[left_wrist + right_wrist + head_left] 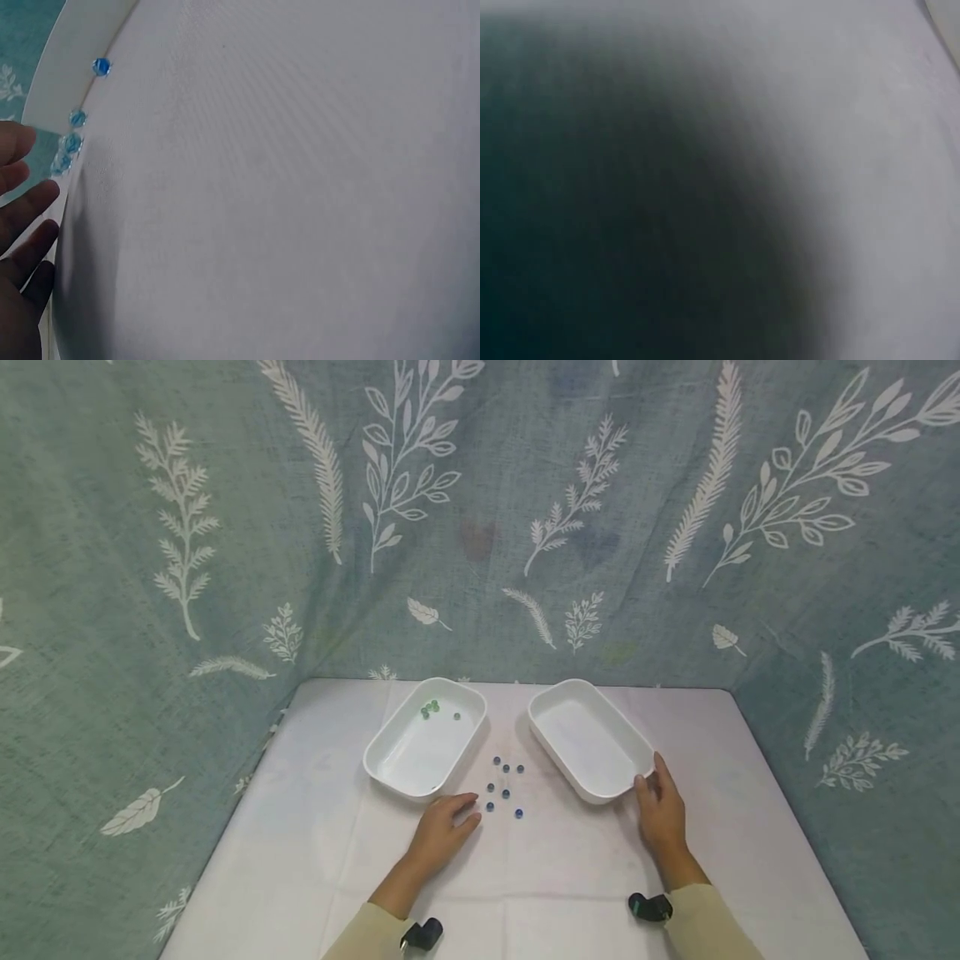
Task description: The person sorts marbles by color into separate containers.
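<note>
Several dark blue marbles point(506, 793) lie loose on the white cloth between two white rectangular trays. The left hand point(442, 835) is just left of these marbles, its fingers relaxed and apart, holding nothing. It lies by the near end of the left tray point(397, 789), which contains several green marbles point(430, 708). At the near right corner of the right tray point(592, 743), the right hand point(662, 810) grips the rim between thumb and fingers. No marbles show inside that tray. In the left wrist view, fingers point(30, 210) appear at the left edge near blue marbles point(73, 142).
A white cloth point(420, 893) covers the table. Grey-green leaf-patterned fabric point(480, 527) hangs behind it and along both sides. Dark wrist cameras point(651, 907) sit at both sleeves. The right wrist view is mostly dark blur beside white cloth.
</note>
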Demonstrator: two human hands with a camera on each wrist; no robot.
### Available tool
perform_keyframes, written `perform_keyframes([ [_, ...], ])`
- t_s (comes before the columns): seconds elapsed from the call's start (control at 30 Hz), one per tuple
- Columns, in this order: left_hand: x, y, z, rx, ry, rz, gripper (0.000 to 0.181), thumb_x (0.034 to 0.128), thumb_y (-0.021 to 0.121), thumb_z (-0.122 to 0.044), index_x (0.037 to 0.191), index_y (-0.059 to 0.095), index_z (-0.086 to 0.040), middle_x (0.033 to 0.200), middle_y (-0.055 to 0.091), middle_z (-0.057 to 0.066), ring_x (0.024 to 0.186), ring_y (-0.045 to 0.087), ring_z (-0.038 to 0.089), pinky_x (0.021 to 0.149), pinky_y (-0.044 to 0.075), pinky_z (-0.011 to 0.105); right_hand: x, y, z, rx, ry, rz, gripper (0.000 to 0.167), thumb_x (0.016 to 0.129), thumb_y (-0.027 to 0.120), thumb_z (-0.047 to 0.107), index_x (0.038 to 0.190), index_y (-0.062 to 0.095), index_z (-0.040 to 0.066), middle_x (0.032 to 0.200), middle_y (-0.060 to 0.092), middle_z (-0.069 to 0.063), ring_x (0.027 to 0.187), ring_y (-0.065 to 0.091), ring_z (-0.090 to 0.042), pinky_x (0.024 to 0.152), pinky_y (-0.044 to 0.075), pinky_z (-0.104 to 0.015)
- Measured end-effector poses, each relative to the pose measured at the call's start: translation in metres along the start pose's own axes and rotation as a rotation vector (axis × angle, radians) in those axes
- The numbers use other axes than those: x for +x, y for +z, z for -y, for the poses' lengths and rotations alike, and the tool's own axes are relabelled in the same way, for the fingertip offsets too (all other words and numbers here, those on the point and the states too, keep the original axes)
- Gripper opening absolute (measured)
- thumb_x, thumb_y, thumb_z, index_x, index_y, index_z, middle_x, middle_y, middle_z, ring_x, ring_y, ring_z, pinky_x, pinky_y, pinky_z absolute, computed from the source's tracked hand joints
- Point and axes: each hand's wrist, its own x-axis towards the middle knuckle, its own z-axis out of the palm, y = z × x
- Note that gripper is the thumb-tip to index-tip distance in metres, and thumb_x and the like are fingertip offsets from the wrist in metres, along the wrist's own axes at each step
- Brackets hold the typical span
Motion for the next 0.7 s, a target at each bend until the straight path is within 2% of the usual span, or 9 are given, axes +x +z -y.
perform_keyframes([
  [0.17, 0.007, 0.009, -0.001, 0.035, -0.006, -0.036, 0.038, 0.0883, 0.072, -0.03, 0.123, 0.066, -0.015, 0.112, 0.066, -0.006, 0.108, 0.057, 0.015, 0.095, 0.047, 0.037, 0.002, 0.006, 0.0, -0.009, -0.034, -0.006, 0.063, 0.102, 0.048, 0.039, 0.155, 0.024, 0.017, 0.155, 0.029, -0.016, 0.142, 0.025, -0.035, 0.113, 0.022, -0.051],
  [0.4, 0.012, 0.017, -0.003, 0.061, -0.021, -0.071, 0.041, 0.0799, 0.081, -0.03, 0.117, 0.07, -0.016, 0.098, 0.065, -0.01, 0.095, 0.055, 0.01, 0.088, 0.048, 0.033, -0.004, 0.005, -0.003, -0.016, -0.032, -0.054, 0.063, 0.102, 0.05, 0.034, 0.155, 0.022, 0.015, 0.144, 0.044, -0.024, 0.133, 0.039, -0.042, 0.108, 0.027, -0.058],
  [0.6, 0.017, 0.021, -0.004, 0.127, 0.011, -0.087, 0.038, 0.0788, 0.081, -0.03, 0.113, 0.071, -0.017, 0.094, 0.065, -0.012, 0.092, 0.053, 0.01, 0.086, 0.045, 0.034, -0.004, 0.007, -0.001, 0.007, -0.044, -0.055, 0.063, 0.101, 0.051, 0.035, 0.155, 0.023, 0.015, 0.141, 0.047, -0.023, 0.129, 0.043, -0.041, 0.107, 0.029, -0.059],
  [0.7, 0.02, 0.028, -0.004, 0.168, 0.029, -0.097, 0.036, 0.0792, 0.081, -0.029, 0.112, 0.071, -0.018, 0.094, 0.067, -0.011, 0.091, 0.053, 0.01, 0.087, 0.042, 0.035, -0.005, 0.005, -0.002, 0.005, -0.037, -0.045, 0.064, 0.101, 0.05, 0.038, 0.155, 0.022, 0.018, 0.144, 0.044, -0.021, 0.132, 0.04, -0.04, 0.108, 0.028, -0.058],
])
